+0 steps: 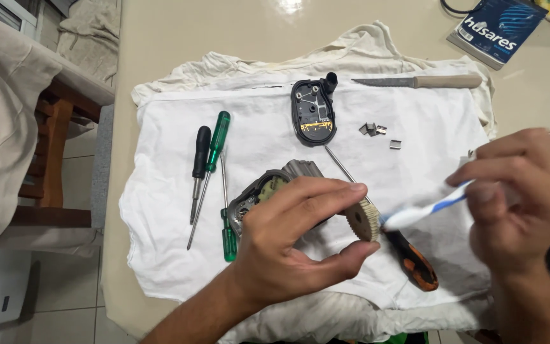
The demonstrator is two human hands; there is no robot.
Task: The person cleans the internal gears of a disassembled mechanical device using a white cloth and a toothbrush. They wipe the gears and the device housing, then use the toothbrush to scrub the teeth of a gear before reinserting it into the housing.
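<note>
My left hand [294,239] pinches a cream toothed gear [363,220] between thumb and fingers, above the white cloth [160,191]. My right hand [520,194] grips a blue and white toothbrush [424,210] whose head touches the gear's side. Behind my left hand lies an open grey gearbox housing [268,191], partly hidden. A black housing cover [314,111] with a yellow strip rests farther back on the cloth.
On the cloth lie a black screwdriver [200,159], two green screwdrivers [214,150], an orange and black screwdriver [412,261], small metal clips [373,130] and a knife [428,81]. A blue booklet [494,28] sits at the table's back right. A wooden chair [52,153] stands left.
</note>
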